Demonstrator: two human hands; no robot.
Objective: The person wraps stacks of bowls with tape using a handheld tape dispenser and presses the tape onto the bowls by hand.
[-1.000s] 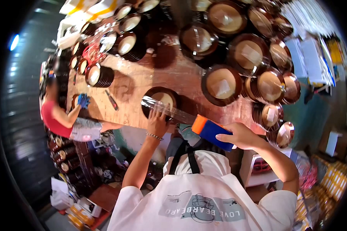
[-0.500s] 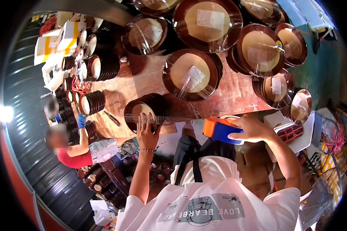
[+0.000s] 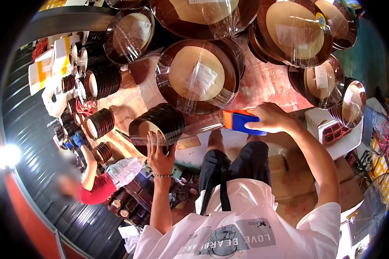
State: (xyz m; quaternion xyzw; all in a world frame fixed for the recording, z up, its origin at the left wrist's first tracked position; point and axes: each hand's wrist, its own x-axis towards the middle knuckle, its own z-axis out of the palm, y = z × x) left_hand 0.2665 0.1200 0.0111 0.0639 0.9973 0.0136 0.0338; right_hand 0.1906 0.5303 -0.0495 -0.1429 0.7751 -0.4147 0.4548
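My left hand (image 3: 161, 157) lies with outstretched fingers against the pale round top of a stack of dark brown dishes (image 3: 170, 118) at the table's near edge. Under those fingers runs a strip of clear tape (image 3: 199, 127), stretched across the stack's face and on to the right. It leads to an orange and blue tape dispenser (image 3: 240, 121), which my right hand (image 3: 270, 118) grips from its right side. Just beyond the stack stands a larger brown stack (image 3: 196, 75) wrapped in clear tape, with a white paper label on its pale top.
More taped, labelled stacks (image 3: 296, 34) stand across the wooden table (image 3: 268, 88). Untaped dark stacks (image 3: 100, 124) are at the left, near a person in a red shirt (image 3: 98, 188) with a blue glove. A fan (image 3: 374, 211) stands at the lower right.
My right hand and the dispenser have moved forward and slightly left, with the tape stretched from the stack. My left hand stays on the stack. The view has shifted closer to the table.
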